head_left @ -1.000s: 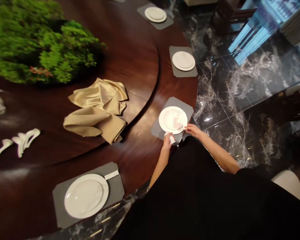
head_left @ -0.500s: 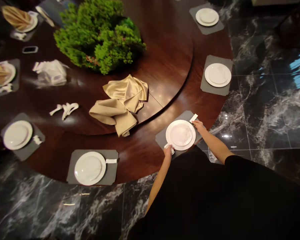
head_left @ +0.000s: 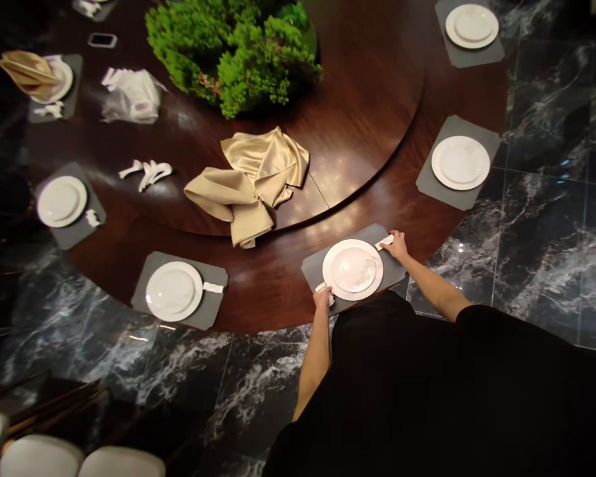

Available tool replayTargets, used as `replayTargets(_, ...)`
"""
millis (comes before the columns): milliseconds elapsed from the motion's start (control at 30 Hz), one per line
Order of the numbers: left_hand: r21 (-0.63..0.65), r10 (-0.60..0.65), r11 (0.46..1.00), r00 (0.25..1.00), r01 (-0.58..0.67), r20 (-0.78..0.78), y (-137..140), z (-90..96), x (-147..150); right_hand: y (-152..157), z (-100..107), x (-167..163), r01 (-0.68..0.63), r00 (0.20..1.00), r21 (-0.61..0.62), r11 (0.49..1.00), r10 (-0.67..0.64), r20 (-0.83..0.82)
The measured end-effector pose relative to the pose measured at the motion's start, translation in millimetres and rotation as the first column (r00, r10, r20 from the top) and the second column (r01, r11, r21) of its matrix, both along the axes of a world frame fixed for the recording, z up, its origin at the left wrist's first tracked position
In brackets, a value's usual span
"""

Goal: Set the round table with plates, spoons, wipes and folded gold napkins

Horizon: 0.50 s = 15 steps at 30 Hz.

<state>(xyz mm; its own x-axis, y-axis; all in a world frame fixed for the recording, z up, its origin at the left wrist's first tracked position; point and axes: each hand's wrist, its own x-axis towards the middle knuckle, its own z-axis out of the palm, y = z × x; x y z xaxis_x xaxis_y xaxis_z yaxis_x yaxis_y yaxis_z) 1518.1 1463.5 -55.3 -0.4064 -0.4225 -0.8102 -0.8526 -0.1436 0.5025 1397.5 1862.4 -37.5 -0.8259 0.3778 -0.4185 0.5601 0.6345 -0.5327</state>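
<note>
My left hand [head_left: 322, 299] is closed at the left of a white plate stack [head_left: 353, 266], its fingers on a small white piece [head_left: 331, 299], partly covered. On the other side, my right hand [head_left: 397, 245] pinches the end of a flat white strip [head_left: 384, 242], which lies beside the plate rim. Both plates, a small one on a larger one, rest on a grey placemat [head_left: 314, 268] at the table's edge.
The round dark wooden table [head_left: 263, 291] bears gold cloth napkins [head_left: 253, 179], a green plant [head_left: 258, 59], white rests [head_left: 146, 173], a plastic bag [head_left: 132, 96] and a phone [head_left: 102, 40]. Other place settings line the edge. White chairs [head_left: 40, 457] stand at lower left.
The view has turned and shifted, bringing chairs in at lower left. My hands stay at the same setting; the right hand's grip and the white strip's angle have changed slightly.
</note>
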Motion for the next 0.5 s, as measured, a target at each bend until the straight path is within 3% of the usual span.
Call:
replayTargets(233, -0.074, -0.030, 0.997, 0.999, 0.027, -0.041, 4.8, -4.0, 4.7, -22.1, 10.3, 1.4, -0.001, 0.999, 0.142, 0.990, 0.007, -0.042)
replayTargets(500, -0.035, 0.051, 0.998, 0.996, -0.053, -0.072, 8.9, -3.7, 0.7, -39.5, 16.5, -19.5, -0.053, 0.998, 0.217, 0.975, 0.060, -0.025)
